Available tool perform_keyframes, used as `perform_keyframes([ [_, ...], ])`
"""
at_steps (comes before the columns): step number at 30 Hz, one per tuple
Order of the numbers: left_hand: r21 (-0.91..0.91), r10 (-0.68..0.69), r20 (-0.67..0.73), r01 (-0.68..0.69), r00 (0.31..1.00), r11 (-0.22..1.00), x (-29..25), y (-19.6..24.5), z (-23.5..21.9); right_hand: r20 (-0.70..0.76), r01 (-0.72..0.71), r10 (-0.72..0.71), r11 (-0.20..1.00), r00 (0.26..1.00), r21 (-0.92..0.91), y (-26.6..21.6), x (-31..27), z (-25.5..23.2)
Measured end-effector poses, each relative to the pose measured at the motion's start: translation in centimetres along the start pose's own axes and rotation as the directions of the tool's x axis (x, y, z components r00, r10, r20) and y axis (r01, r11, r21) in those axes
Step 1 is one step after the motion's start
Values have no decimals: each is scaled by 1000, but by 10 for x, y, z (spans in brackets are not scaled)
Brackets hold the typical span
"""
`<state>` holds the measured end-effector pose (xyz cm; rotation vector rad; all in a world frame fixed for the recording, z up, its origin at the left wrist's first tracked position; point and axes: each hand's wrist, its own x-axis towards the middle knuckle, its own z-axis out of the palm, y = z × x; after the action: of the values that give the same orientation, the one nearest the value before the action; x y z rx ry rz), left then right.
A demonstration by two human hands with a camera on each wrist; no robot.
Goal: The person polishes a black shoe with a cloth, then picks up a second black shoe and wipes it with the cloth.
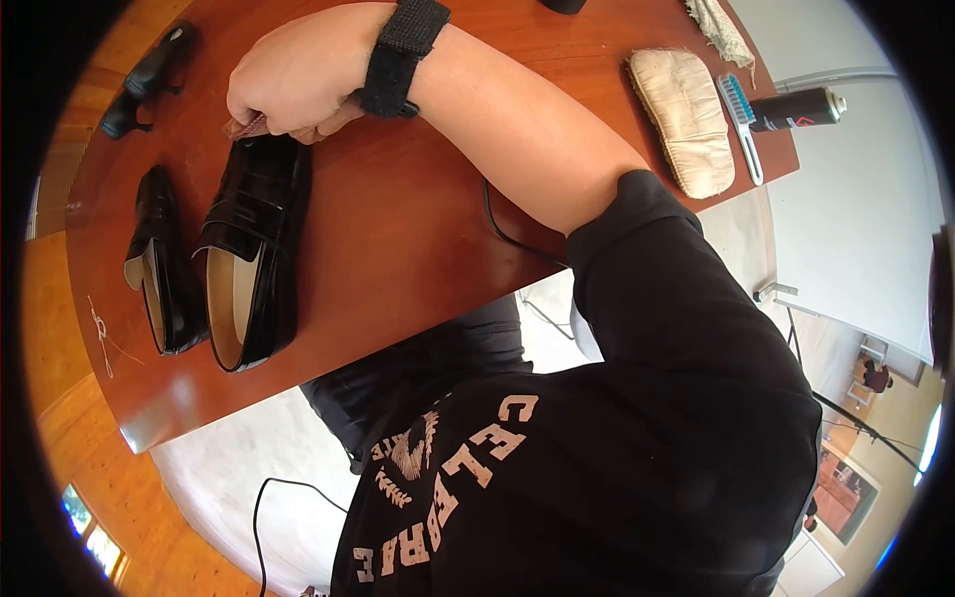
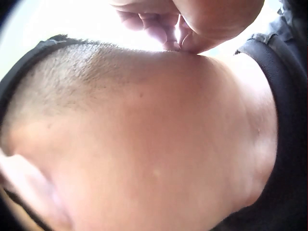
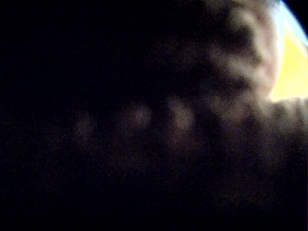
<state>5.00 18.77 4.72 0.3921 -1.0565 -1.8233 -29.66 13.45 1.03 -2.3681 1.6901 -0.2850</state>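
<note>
In the head view, the right hand (image 1: 308,75) is at the toe of a black loafer (image 1: 261,189), with bent fingers gripping a thin brownish piece (image 1: 249,126). What that piece is cannot be made out. The loafer's toe is partly hidden under the hand. Its mate, another black loafer (image 1: 164,259), stands to the left. Only the left wrist view shows the left hand (image 2: 192,21), its fingers curled and their tips touching the skin of the person's neck (image 2: 159,125). The right wrist view is mostly dark, with blurred finger shapes.
Black heeled shoes (image 1: 149,85) stand at the table's (image 1: 398,249) far left. On the right lie a cream pad (image 1: 681,119), a blue-bristled brush (image 1: 741,124), a black spray can (image 1: 796,109) and a pale cloth (image 1: 721,35). A black cable (image 1: 507,237) crosses the near edge; thread (image 1: 102,333) lies lower left.
</note>
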Motion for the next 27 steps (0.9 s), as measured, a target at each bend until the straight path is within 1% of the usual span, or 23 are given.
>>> perform_keyframes([
  [27, 19, -11, -5, 11, 1000, 1000, -2, -2, 1, 19, -38, 37, 999, 999, 19, -8, -2, -7],
])
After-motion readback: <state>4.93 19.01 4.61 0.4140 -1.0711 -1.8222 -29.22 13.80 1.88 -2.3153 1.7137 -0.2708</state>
